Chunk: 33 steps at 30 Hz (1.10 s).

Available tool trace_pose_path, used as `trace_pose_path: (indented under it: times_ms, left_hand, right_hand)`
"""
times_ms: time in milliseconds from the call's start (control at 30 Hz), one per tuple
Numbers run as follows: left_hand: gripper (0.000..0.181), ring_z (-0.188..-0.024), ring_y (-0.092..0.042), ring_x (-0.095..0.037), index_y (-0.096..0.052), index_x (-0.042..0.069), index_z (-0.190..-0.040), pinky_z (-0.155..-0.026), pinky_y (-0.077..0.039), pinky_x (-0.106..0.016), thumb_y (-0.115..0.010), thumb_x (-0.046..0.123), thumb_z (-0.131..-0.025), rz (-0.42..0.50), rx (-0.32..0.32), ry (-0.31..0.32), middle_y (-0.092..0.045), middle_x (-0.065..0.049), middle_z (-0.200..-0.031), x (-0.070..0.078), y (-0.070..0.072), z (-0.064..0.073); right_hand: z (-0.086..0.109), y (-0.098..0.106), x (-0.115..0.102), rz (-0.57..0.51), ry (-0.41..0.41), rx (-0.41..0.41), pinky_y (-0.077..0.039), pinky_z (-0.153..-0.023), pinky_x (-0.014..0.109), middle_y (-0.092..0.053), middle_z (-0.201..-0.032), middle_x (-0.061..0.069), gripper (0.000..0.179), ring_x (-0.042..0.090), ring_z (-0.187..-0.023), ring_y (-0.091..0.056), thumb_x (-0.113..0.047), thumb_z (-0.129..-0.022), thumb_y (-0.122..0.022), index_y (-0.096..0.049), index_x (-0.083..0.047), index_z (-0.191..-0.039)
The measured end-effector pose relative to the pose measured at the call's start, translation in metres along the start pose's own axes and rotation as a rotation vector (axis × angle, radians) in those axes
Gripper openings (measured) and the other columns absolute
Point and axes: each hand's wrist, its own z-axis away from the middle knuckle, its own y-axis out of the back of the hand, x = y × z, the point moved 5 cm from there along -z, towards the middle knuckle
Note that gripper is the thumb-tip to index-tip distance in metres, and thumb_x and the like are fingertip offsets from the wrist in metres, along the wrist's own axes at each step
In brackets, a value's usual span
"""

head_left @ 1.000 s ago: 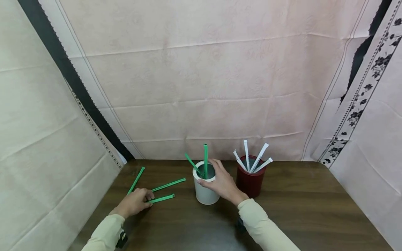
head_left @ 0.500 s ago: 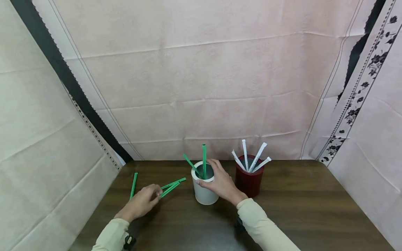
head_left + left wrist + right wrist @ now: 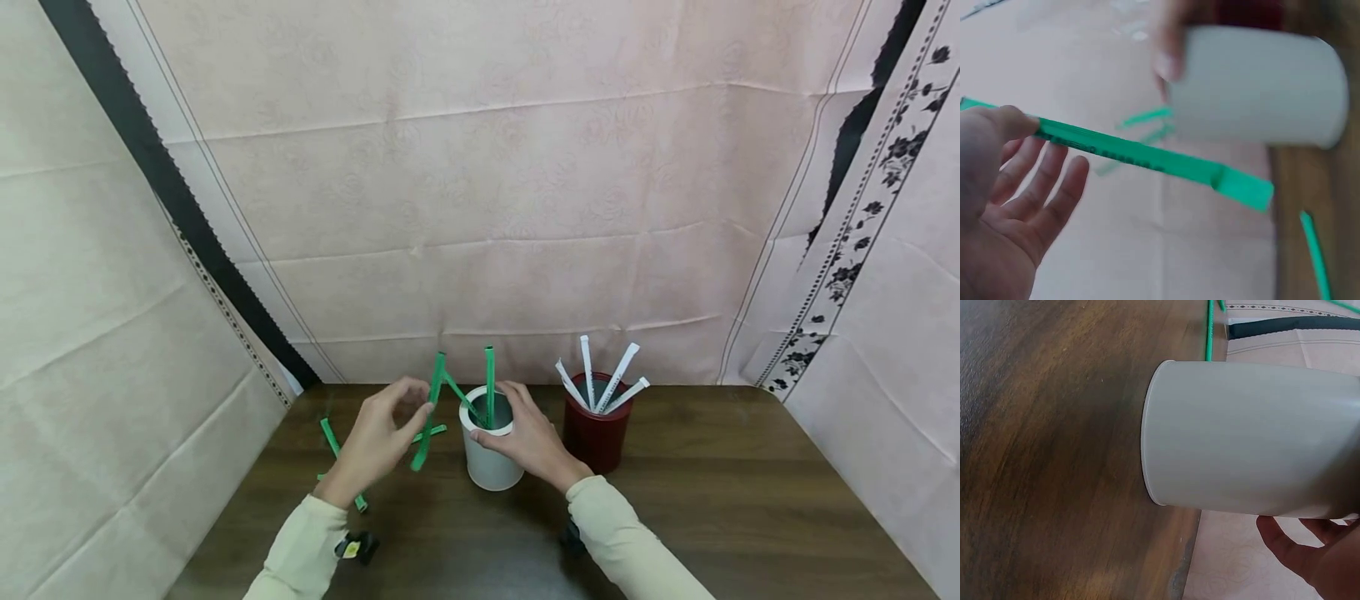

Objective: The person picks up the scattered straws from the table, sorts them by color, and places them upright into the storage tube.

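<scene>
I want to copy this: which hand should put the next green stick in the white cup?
Probably the left hand: it pinches a green stick near the white cup, while the right hand is busy holding that cup.

A place set up as a makeshift booth

Pale cloth (image 3: 480,183) with fold creases hung behind and along both sides of a brown wood-grain table (image 3: 720,492), screening it off. A printed floral border (image 3: 903,150) suggested household fabric; the room beyond could not be told.
</scene>
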Motion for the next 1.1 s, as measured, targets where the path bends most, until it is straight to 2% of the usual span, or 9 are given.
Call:
trace_pose_path:
  times_ms: [200,400,467,600,700,800,933,1000,1100]
  left_hand:
    - [0.019,-0.091,-0.069,-0.011,-0.064,0.017,-0.114,-0.075,-0.058,-0.028,-0.066,0.011,-0.095,0.097,0.096,-0.136,-0.069,0.0,-0.104,0.031,-0.008,-0.03]
    - [0.021,-0.091,-0.07,-0.017,-0.064,0.012,-0.112,-0.074,-0.059,-0.031,-0.067,0.003,-0.093,0.129,0.134,-0.226,-0.069,-0.002,-0.102,0.037,-0.03,-0.038]
    - [0.019,-0.091,-0.07,-0.015,-0.064,0.012,-0.11,-0.073,-0.058,-0.03,-0.067,0.004,-0.094,0.109,0.092,-0.215,-0.069,-0.001,-0.102,0.033,-0.041,-0.037]
    - [0.016,-0.093,-0.068,-0.013,-0.066,0.014,-0.109,-0.075,-0.056,-0.028,-0.068,0.008,-0.094,0.005,-0.061,-0.144,-0.068,0.005,-0.104,0.02,-0.06,-0.033]
    - [0.021,-0.101,-0.066,-0.013,-0.069,0.013,-0.113,-0.082,-0.056,-0.032,-0.068,0.005,-0.093,-0.06,-0.153,-0.088,-0.068,0.006,-0.11,0.009,-0.064,-0.027]
    - [0.026,-0.108,-0.064,-0.011,-0.069,0.012,-0.117,-0.088,-0.055,-0.033,-0.067,0.003,-0.093,-0.098,-0.174,-0.051,-0.067,0.006,-0.115,-0.003,-0.052,-0.015]
    - [0.021,-0.108,-0.063,-0.008,-0.07,0.016,-0.116,-0.089,-0.054,-0.031,-0.064,0.009,-0.097,-0.166,-0.165,-0.011,-0.067,0.007,-0.114,-0.023,-0.026,-0.005]
    - [0.018,-0.105,-0.064,-0.009,-0.07,0.018,-0.114,-0.086,-0.055,-0.032,-0.063,0.012,-0.098,-0.222,-0.166,0.044,-0.067,0.007,-0.112,-0.038,-0.012,-0.001]
    - [0.016,-0.094,-0.066,-0.012,-0.069,0.016,-0.112,-0.078,-0.056,-0.034,-0.063,0.015,-0.098,-0.313,-0.171,0.182,-0.068,0.002,-0.108,-0.069,0.01,0.008]
  right_hand:
    - [0.0,0.0,0.002,-0.008,0.012,0.01,-0.049,-0.097,0.054,-0.038,-0.148,-0.003,0.095,0.022,-0.126,-0.052,-0.073,-0.076,-0.068,-0.037,-0.024,-0.151]
    - [0.0,-0.002,0.002,-0.028,0.037,0.001,-0.049,-0.097,0.055,-0.039,-0.147,-0.002,0.092,0.023,-0.126,-0.052,-0.07,-0.078,-0.069,-0.036,-0.025,-0.151]
    - [0.0,-0.002,0.001,-0.031,0.04,0.002,-0.049,-0.097,0.055,-0.039,-0.147,-0.003,0.091,0.021,-0.126,-0.052,-0.07,-0.078,-0.069,-0.036,-0.027,-0.151]
    - [0.001,0.0,0.0,-0.023,0.05,0.012,-0.049,-0.098,0.054,-0.038,-0.147,-0.004,0.09,0.019,-0.126,-0.05,-0.069,-0.078,-0.07,-0.036,-0.026,-0.15]
    - [0.001,0.001,0.0,-0.026,0.052,0.013,-0.05,-0.097,0.053,-0.039,-0.147,-0.002,0.089,0.021,-0.126,-0.052,-0.067,-0.079,-0.071,-0.037,-0.025,-0.15]
    - [0.0,-0.004,-0.002,-0.036,0.054,-0.005,-0.051,-0.095,0.054,-0.04,-0.147,0.001,0.089,0.024,-0.125,-0.053,-0.064,-0.079,-0.073,-0.037,-0.024,-0.15]
    - [-0.003,-0.004,-0.003,-0.027,0.041,-0.008,-0.051,-0.094,0.056,-0.04,-0.147,0.002,0.093,0.025,-0.126,-0.052,-0.066,-0.077,-0.074,-0.037,-0.023,-0.15]
    - [-0.003,-0.001,-0.002,-0.018,0.032,0.001,-0.051,-0.093,0.056,-0.04,-0.147,0.001,0.095,0.025,-0.125,-0.053,-0.068,-0.075,-0.073,-0.037,-0.023,-0.15]
    - [-0.003,0.0,0.002,-0.01,0.015,0.015,-0.052,-0.091,0.056,-0.041,-0.147,0.0,0.096,0.024,-0.124,-0.053,-0.07,-0.074,-0.073,-0.038,-0.024,-0.15]
